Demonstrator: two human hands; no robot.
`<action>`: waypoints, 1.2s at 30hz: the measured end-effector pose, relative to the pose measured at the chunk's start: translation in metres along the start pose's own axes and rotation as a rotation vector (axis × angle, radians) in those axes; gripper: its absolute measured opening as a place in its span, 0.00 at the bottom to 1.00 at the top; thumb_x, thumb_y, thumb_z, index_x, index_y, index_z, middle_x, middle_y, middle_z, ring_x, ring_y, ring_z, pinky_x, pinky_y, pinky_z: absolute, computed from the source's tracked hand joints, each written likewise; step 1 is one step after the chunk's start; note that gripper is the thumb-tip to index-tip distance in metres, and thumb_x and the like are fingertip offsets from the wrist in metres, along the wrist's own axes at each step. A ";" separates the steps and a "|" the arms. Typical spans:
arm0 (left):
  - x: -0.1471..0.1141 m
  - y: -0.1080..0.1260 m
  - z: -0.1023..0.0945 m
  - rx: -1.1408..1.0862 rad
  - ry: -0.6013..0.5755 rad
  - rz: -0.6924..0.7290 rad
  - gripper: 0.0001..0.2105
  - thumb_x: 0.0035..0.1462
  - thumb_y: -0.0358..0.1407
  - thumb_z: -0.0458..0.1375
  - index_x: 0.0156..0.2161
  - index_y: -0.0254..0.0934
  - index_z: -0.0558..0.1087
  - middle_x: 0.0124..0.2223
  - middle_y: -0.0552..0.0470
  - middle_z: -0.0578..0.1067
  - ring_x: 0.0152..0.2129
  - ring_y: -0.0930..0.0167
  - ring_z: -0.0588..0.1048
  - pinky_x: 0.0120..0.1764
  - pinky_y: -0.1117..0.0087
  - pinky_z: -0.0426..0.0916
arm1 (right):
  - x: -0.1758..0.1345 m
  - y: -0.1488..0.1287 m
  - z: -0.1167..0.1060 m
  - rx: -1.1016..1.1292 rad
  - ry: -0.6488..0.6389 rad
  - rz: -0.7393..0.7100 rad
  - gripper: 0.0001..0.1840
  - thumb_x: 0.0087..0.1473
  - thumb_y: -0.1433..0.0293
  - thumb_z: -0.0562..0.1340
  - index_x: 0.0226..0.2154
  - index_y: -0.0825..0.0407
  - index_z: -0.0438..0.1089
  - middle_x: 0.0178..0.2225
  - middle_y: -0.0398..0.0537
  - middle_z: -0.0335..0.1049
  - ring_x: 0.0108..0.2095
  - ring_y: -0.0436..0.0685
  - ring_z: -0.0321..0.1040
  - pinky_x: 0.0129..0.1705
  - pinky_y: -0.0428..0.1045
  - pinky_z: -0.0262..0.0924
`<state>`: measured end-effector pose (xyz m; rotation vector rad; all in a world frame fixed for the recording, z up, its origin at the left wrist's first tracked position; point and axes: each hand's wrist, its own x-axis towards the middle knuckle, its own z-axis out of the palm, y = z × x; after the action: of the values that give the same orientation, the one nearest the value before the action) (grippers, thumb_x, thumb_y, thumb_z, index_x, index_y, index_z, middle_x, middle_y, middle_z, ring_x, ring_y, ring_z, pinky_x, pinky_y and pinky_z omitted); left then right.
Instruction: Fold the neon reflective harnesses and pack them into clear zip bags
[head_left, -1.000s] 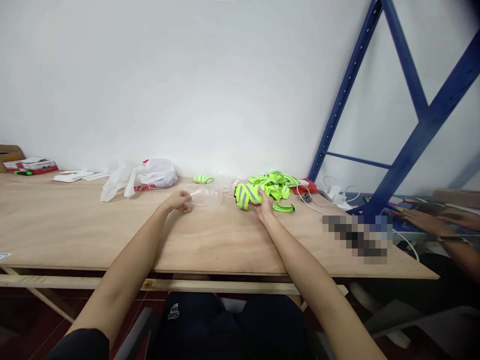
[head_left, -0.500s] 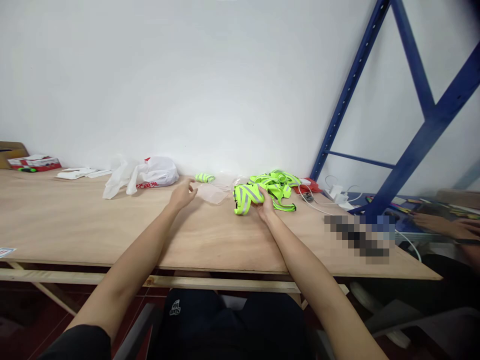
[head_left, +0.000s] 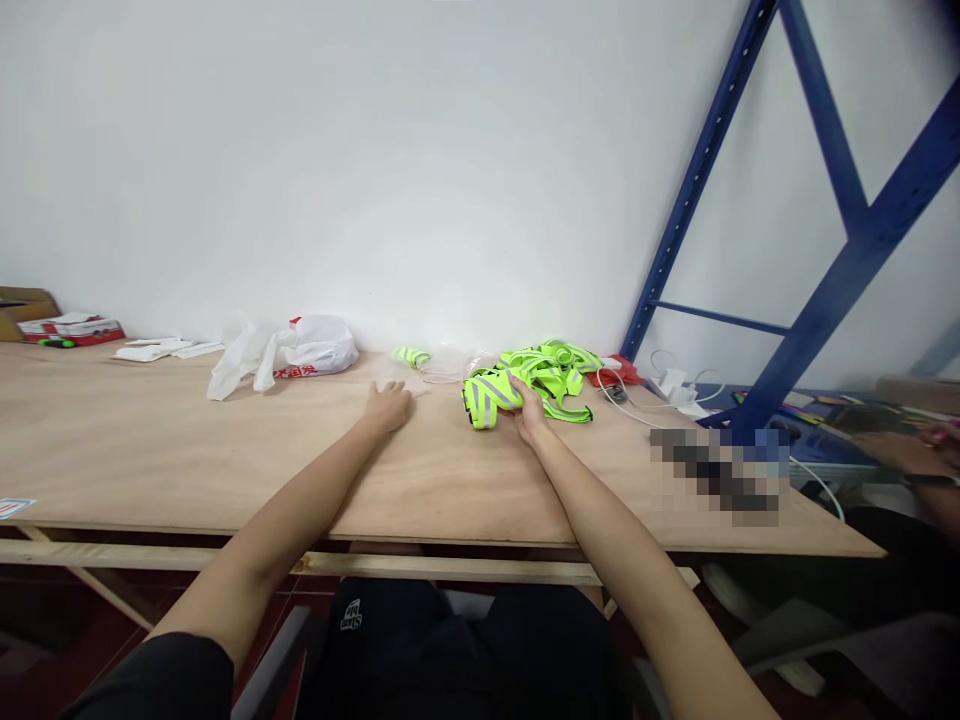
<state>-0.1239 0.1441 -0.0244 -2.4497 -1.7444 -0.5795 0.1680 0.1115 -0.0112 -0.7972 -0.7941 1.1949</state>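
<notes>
My right hand (head_left: 530,412) is closed around a folded reflective vest (head_left: 489,398), bright yellow-green straps with silver stripes and dark edges, held low over the wooden table. Directly behind it lies a loose heap of similar yellow-green straps (head_left: 559,372). My left hand (head_left: 389,405) rests palm down on the table, its fingers stretched forward and a little apart. Thin clear plastic (head_left: 448,362) lies just beyond those fingers; whether they touch its edge I cannot tell. Near the wall, a small rolled yellow-green bundle (head_left: 412,356) sits by the plastic.
A white plastic bag with red print (head_left: 319,345) stands left of my hands, with white sheets (head_left: 161,348) and a red-white box (head_left: 71,329) farther left. To the right are a red cloth (head_left: 624,371), white cables and chargers (head_left: 673,385), and a blue metal frame (head_left: 817,300). Another person's arm (head_left: 911,460) shows at far right.
My left hand has come down onto the table, moving right and slightly nearer. The clear plastic near it has shifted. My right hand still holds the vest, turned slightly left.
</notes>
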 end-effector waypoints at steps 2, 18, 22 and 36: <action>-0.001 -0.011 -0.002 0.010 0.035 -0.093 0.14 0.55 0.33 0.53 0.44 0.34 0.77 0.63 0.29 0.65 0.63 0.41 0.57 0.57 0.29 0.42 | -0.001 0.001 0.000 0.000 -0.017 0.004 0.22 0.41 0.59 0.72 0.40 0.49 0.74 0.36 0.44 0.79 0.39 0.60 0.76 0.36 0.54 0.75; -0.001 0.046 -0.003 -0.926 -0.088 0.284 0.33 0.53 0.44 0.65 0.62 0.38 0.64 0.56 0.40 0.73 0.50 0.59 0.75 0.50 0.60 0.71 | -0.014 0.000 0.007 0.012 -0.428 0.190 0.19 0.38 0.77 0.70 0.37 0.51 0.74 0.37 0.46 0.80 0.39 0.61 0.77 0.41 0.57 0.75; -0.003 0.044 0.002 -1.157 -0.085 0.129 0.30 0.50 0.41 0.67 0.57 0.36 0.65 0.40 0.48 0.78 0.36 0.65 0.79 0.40 0.63 0.74 | -0.008 0.002 0.006 0.057 -0.338 0.208 0.13 0.47 0.72 0.70 0.38 0.49 0.74 0.40 0.47 0.80 0.41 0.60 0.77 0.42 0.57 0.75; 0.005 0.029 -0.036 -1.070 0.278 -0.060 0.15 0.53 0.45 0.60 0.42 0.37 0.70 0.30 0.52 0.75 0.27 0.69 0.72 0.30 0.69 0.65 | 0.007 0.011 -0.003 -0.267 -0.191 0.106 0.13 0.51 0.57 0.68 0.31 0.51 0.74 0.35 0.49 0.79 0.36 0.55 0.75 0.35 0.48 0.70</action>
<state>-0.1048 0.1281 0.0152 -2.5965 -1.5993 -2.1942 0.1666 0.1202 -0.0217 -0.9627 -1.0958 1.2889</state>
